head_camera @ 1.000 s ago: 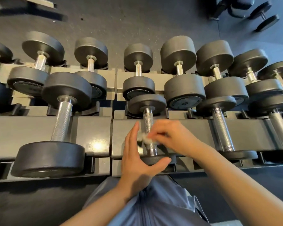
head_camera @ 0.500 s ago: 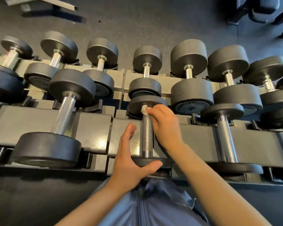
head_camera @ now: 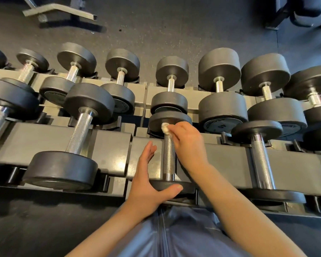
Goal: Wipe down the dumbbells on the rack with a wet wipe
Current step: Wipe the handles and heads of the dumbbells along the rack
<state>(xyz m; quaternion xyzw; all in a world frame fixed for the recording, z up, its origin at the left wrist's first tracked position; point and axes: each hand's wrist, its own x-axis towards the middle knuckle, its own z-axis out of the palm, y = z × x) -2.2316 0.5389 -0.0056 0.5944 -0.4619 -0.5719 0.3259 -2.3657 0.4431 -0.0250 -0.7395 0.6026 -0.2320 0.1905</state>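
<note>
Dark rubber gym flooring runs behind a grey two-tier rack loaded with black-headed dumbbells, and I stand right against its near rail, looking down. What I am cleaning is the small dumbbell straight in front of me on the near tier. Its knurled steel handle runs directly away from my body, one head at the near rail and the other at the far rail. My right hand is curled round the far end of that handle, pinching the balled white wet wipe against the spot where the bar meets the far head. My left hand lies just left of the handle with its fingers straight and relaxed, pointing away from me, while the thumb hooks across the near head to steady it. So the uncleaned run of bar, as I judge it, lies back toward me, between my right hand and my left thumb, and the right hand is the one placed to travel it. Compared with half a second ago, the wipe sits at nearly the same far end of the handle, and my left hand has kept its bracing place; a second ago the wipe was midway along the bar.
</note>
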